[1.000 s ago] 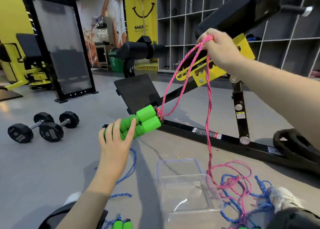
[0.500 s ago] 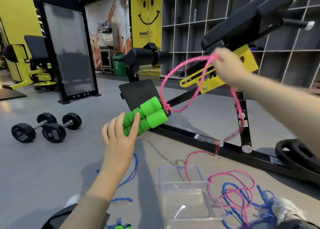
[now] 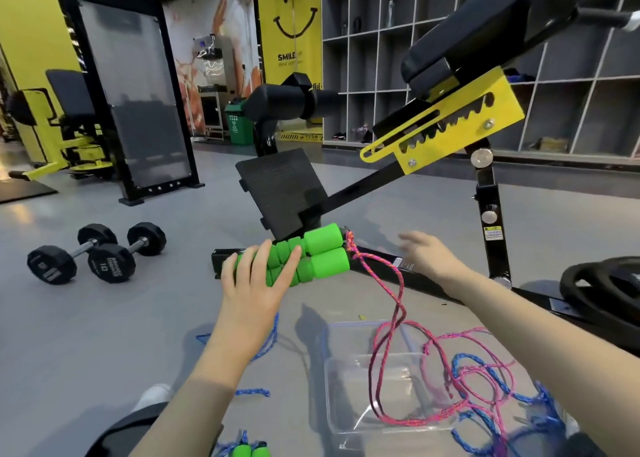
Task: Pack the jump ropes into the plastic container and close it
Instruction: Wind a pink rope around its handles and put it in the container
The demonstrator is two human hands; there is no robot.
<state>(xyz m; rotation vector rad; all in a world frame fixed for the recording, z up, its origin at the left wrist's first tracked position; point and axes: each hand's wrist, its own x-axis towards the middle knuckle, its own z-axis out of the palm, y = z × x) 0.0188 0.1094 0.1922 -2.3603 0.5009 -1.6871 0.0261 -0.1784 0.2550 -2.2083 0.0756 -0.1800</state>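
left hand clamps both green foam handles together so pink braided rope drapes over clear plastic container below both hands; right hand empty, fingers spread, beside handles.

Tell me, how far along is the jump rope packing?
Nothing looks finished yet. The left hand grips the green handles; their pink cord trails over the open plastic container. The right hand is empty. The blue rope lies on the floor. Coiling, packing and closing remain.
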